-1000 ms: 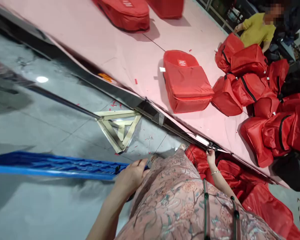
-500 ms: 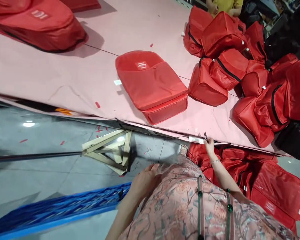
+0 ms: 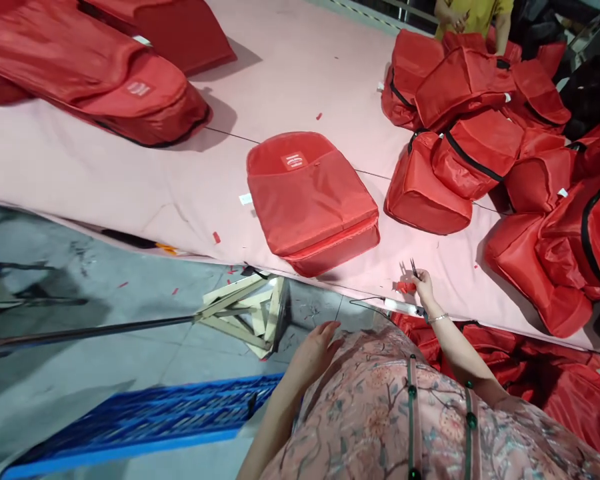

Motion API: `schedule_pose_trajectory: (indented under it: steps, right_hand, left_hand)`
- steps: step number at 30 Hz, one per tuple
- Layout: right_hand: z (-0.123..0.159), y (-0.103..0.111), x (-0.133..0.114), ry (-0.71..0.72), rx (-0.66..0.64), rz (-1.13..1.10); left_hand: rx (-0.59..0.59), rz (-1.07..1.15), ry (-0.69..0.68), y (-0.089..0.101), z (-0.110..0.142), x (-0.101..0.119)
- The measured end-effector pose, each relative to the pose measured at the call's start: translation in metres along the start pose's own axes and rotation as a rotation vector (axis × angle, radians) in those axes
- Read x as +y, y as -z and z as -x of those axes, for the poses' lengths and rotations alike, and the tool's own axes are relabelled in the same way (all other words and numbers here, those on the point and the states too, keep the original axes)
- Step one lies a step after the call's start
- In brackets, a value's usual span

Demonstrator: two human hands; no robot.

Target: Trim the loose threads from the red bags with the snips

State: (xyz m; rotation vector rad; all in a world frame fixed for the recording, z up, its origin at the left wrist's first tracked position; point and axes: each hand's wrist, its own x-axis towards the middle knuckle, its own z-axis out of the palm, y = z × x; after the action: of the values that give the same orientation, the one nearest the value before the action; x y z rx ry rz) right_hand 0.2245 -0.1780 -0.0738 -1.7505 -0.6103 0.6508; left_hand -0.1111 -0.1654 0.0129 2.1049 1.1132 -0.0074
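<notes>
My right hand (image 3: 427, 291) is closed around small dark thread snips (image 3: 414, 268), their two pointed tips held up over the table's near edge. Beside its fingers is a small red scrap (image 3: 405, 287); whether the hand touches it I cannot tell. A white handled tool (image 3: 401, 306) with a thin dark cord lies along the edge just under that hand. My left hand (image 3: 317, 349) hangs open and free at the front of my patterned dress, fingers loosely apart. In front of me a red backpack (image 3: 317, 200) lies flat on the pink-covered table, its label patch toward the far side.
More red backpacks (image 3: 460, 150) are heaped on the right, and others (image 3: 145, 100) lie at the far left. Below the table edge are red bags (image 3: 520, 367). A blue plastic crate (image 3: 170, 417) and a table leg frame (image 3: 245, 310) stand at lower left. A co-worker (image 3: 473, 15) stands opposite.
The view has shifted, so the table things sit lower. My right hand with the snips has risen above the white tool, and a red scrap now shows by it. My left hand has lifted slightly.
</notes>
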Motion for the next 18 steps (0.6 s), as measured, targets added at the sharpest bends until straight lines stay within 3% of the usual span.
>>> schedule_pose_trajectory:
  steps: [4, 10, 12, 18]
  right_hand:
    - [0.002, -0.012, -0.02, 0.021, -0.137, -0.019]
    - [0.001, -0.032, -0.056, 0.048, -0.348, -0.016]
    - [0.0, -0.044, -0.064, 0.062, -0.366, -0.017]
    - [0.006, -0.08, -0.075, 0.26, -0.302, 0.059]
  left_hand:
    - [0.158, 0.093, 0.04, 0.023, -0.044, 0.01]
    - [0.61, -0.02, 0.063, 0.061, -0.122, 0.02]
    - [0.643, -0.103, 0.024, 0.07, -0.145, 0.021]
    - [0.526, -0.291, -0.043, 0.083, -0.181, 0.012]
